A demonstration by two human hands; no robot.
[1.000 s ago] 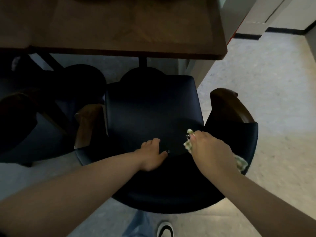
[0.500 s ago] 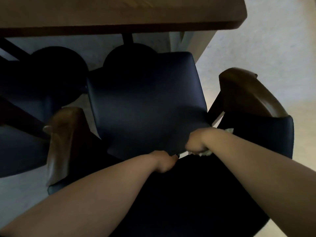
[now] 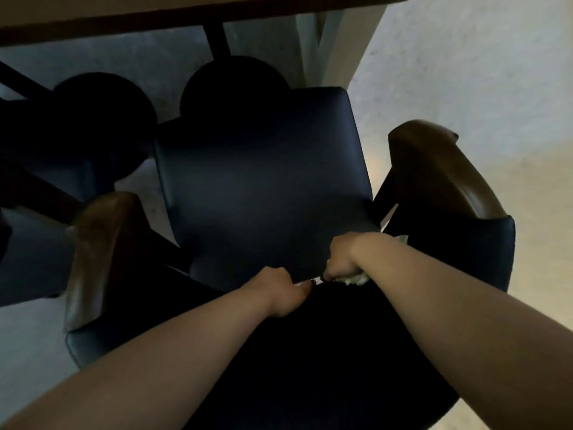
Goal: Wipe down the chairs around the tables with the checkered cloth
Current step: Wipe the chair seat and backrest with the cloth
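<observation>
To clean the crease well, the right hand (image 3: 341,257), fingers curled tight round the bunched pale checkered cloth (image 3: 355,279), should drag it along the seat's rear edge while the left hand (image 3: 279,290), curled in beside it, steadies the dark padded chair (image 3: 260,184)

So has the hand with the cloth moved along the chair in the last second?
Yes. The right hand with the checkered cloth has gone from beside the right wooden armrest down to the rear edge of the seat cushion, nearer the left hand.
</observation>
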